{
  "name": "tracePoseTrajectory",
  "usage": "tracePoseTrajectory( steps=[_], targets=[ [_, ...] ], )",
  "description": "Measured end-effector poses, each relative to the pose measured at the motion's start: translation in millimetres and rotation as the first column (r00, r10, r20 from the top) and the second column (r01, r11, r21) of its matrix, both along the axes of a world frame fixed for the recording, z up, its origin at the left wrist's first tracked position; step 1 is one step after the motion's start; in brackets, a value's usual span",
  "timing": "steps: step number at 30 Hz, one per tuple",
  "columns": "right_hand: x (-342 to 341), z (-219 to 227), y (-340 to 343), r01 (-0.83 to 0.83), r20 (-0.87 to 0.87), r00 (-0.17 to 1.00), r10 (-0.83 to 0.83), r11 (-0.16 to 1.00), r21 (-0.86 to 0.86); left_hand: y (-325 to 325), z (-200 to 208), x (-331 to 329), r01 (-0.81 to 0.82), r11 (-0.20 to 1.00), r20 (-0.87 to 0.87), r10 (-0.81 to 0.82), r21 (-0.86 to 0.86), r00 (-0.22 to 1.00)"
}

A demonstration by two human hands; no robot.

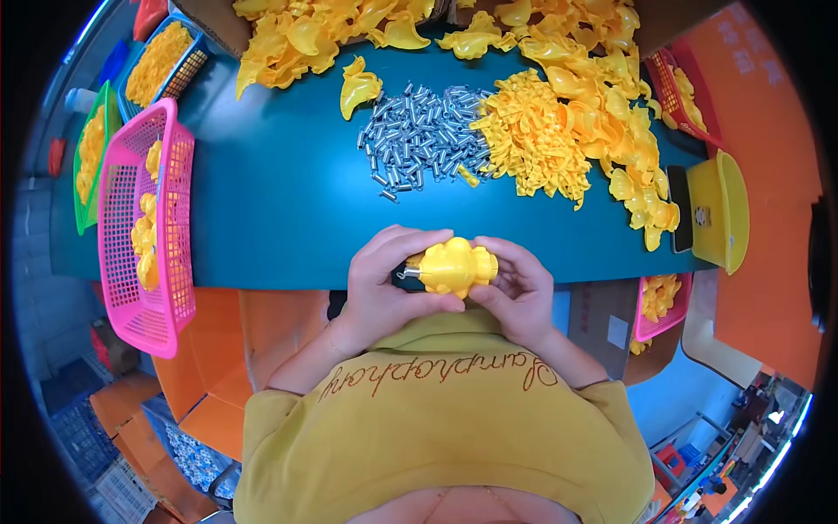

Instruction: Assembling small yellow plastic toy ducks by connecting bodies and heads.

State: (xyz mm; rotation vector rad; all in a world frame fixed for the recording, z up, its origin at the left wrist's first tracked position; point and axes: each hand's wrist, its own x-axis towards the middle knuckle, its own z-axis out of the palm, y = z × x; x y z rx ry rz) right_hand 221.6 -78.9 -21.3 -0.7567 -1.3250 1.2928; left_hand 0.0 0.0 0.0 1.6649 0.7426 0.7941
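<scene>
Between both hands, close to my chest at the table's front edge, is a rounded yellow plastic toy part (454, 266). A small metal spring (408, 272) with a hooked end pokes out of its left side. My left hand (382, 278) grips that side, with thumb below and fingers along the top. My right hand (521, 293) closes round the right end of the same part. Beyond the hands lies a heap of metal springs (423, 140). Right of it is a pile of small yellow plastic pieces (537, 135).
Curved yellow shells (301, 39) spill from boxes at the back and down the right side. A pink basket (144, 319) with yellow parts hangs over the table's left edge. A yellow bin (729, 210) stands at the right beside a dark flat object (679, 210).
</scene>
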Motion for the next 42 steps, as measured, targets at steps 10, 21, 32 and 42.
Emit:
tracePoseTrajectory(
  steps=[10, 21, 32, 42],
  targets=[
    [-1, 35, 24, 0.232, 0.391, 0.87, -0.3, 0.949, 0.212, 0, 20, 3, -0.153, 0.977, -0.075, 0.165, 0.146, 0.983],
    [-17, 16, 23, 0.333, 0.164, 0.925, -0.344, 0.939, 0.09, -3, -2, 12, -0.185, 0.969, 0.106, 0.17, 0.162, 0.98],
    [17, 34, 53, 0.28, 0.609, 0.715, -0.342, 0.939, 0.199, 11, 18, -76, -0.692, 0.706, 0.133, 0.679, 0.154, 0.722],
    [-1, 36, 86, 0.332, 0.801, 0.335, -0.497, 0.857, 0.393, 45, 72, -250, -0.493, 0.277, -0.242, 0.961, 0.824, 0.135]
  ],
)
